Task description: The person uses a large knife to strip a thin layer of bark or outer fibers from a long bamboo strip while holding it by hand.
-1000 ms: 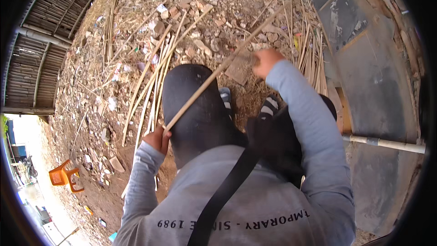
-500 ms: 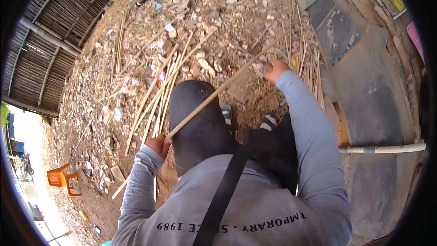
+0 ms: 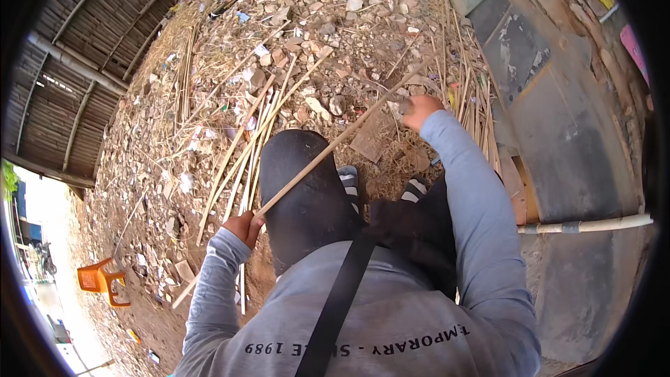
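Observation:
A long, pale bamboo strip (image 3: 317,160) slants across my left knee, from near my waist on the left up to the far right. My left hand (image 3: 243,227) is closed around its near end. Close to its far part, my right hand (image 3: 422,112) is closed on a thin, dark, blade-like tool (image 3: 380,89), blurred and partly hidden, that reaches toward the strip. Whether the tool touches the strip I cannot tell. Several more cut strips (image 3: 262,122) lie in a loose bundle beyond my left knee.
Rubble and dry litter (image 3: 335,28) cover the ground. Another pile of strips (image 3: 474,98) lies to the right, beside dark sheets (image 3: 558,126) and a pale pole (image 3: 593,225). An orange plastic chair (image 3: 101,281) stands at left, below a slatted bamboo wall (image 3: 77,63).
My right hand has shifted slightly left, along with the tool. The strip stays in my left hand at nearly the same slant. The view has tilted a little.

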The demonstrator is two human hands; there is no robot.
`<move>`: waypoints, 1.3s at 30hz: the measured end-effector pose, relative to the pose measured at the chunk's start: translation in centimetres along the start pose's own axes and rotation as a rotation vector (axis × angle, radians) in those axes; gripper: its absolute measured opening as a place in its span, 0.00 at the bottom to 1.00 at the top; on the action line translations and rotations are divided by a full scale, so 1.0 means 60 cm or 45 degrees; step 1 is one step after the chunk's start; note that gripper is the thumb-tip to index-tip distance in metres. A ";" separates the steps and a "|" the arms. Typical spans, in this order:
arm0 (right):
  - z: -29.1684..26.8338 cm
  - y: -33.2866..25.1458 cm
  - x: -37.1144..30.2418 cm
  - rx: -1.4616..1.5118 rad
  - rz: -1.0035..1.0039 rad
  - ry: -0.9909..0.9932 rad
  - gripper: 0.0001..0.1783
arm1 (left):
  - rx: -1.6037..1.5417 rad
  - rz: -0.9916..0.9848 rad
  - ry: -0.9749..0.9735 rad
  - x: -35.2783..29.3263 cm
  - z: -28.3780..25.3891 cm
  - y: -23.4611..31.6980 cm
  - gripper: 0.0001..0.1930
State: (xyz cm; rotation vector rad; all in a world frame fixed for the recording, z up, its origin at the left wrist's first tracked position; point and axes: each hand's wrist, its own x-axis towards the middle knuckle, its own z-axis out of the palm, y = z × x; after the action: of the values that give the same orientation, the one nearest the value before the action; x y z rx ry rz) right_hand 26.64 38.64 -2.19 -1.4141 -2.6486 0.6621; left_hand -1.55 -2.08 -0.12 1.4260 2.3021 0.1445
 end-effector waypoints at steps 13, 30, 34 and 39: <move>-0.001 0.025 0.008 0.186 0.098 0.072 0.21 | -0.038 0.030 0.081 -0.009 0.014 0.002 0.18; -0.007 -0.028 -0.027 -0.032 -0.268 0.014 0.27 | -0.132 -0.044 0.106 -0.013 0.024 0.010 0.20; -0.006 -0.024 -0.029 -0.031 -0.253 0.029 0.28 | -0.234 -0.078 0.066 -0.013 0.029 0.002 0.19; -0.009 -0.022 -0.027 -0.013 -0.255 0.015 0.28 | -0.498 -0.211 0.048 -0.015 0.019 0.026 0.17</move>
State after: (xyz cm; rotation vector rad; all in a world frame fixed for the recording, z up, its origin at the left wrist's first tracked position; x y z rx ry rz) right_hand 26.67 36.85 -0.93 -1.1303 -2.7391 0.6176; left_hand 0.56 -2.31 -0.39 1.0411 2.2505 0.5424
